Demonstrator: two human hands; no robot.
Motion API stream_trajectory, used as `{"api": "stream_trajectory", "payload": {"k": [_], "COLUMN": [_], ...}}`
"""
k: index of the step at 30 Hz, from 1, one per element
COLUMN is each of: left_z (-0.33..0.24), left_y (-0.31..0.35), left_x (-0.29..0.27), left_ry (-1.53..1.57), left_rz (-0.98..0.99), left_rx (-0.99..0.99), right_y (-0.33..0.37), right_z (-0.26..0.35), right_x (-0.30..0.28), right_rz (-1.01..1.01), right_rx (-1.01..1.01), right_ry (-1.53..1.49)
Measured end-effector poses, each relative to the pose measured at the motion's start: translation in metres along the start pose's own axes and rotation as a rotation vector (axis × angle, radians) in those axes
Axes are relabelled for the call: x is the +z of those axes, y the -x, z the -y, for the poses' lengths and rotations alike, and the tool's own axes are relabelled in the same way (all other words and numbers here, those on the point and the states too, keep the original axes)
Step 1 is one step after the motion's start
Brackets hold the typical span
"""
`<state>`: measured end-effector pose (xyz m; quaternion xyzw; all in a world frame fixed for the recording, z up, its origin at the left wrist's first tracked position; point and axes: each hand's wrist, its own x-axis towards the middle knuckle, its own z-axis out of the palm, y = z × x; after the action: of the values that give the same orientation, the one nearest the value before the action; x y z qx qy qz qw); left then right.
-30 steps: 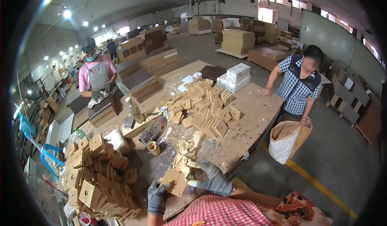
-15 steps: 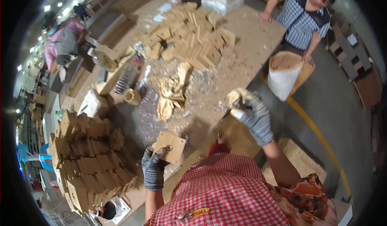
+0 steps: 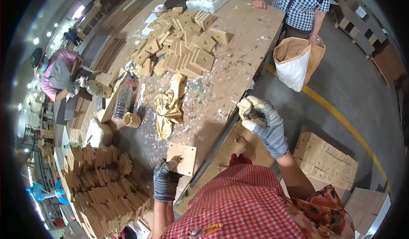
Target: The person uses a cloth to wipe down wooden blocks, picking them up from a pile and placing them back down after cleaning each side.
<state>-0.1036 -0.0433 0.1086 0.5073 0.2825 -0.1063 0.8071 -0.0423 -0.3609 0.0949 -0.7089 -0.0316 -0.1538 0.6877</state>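
My left hand (image 3: 165, 181), in a grey knitted glove, grips a flat square wooden block (image 3: 185, 157) by its left edge over the near edge of the table. The block has a round hole in its middle and small holes near its corners. Raised past the table's right edge is my right hand (image 3: 269, 126), gloved the same way, its pale-tipped fingers curled together. What those fingers hold, if anything, cannot be made out. A crumpled yellowish cloth (image 3: 169, 107) lies on the table beyond the held block.
Similar blocks lie in a heap (image 3: 183, 47) on the table (image 3: 238, 38), others in stacked rows (image 3: 106, 188) at lower left. A clear bottle (image 3: 123, 97) and a small tan cup (image 3: 132, 120) stand nearby. A person with a sack (image 3: 294, 64) stands at right; another works at left.
The view has shifted, so the table and heap sit lower and further left. My left hand still holds the block, now turned more upright; my right hand stays raised with fingers curled.
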Motion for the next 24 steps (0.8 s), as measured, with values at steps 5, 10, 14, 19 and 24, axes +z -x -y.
{"api": "stream_trajectory", "payload": {"k": [5,10,14,19,24], "left_z": [-0.005,-0.024,-0.028,-0.053,-0.062], "left_y": [-0.01,-0.016,-0.016,-0.003,0.006], "left_x": [0.028,0.056,0.067,0.088,0.104], "left_ry": [0.086,0.155,0.197,0.222,0.179], "left_rz": [0.112,0.14,0.167,0.193,0.149], "left_rx": [-0.071,-0.142,-0.105,-0.058,0.113], "right_y": [-0.013,-0.035,-0.042,-0.052,-0.08], "right_z": [0.006,0.01,0.025,0.035,0.072], "right_x": [0.009,0.026,0.043,0.061,0.055], "right_rz": [0.071,0.186,0.349,0.616,0.651], "right_rx": [-0.079,0.004,0.066,0.032,-0.107], "right_ry": [0.125,-0.065,-0.123,-0.033,0.122]}}
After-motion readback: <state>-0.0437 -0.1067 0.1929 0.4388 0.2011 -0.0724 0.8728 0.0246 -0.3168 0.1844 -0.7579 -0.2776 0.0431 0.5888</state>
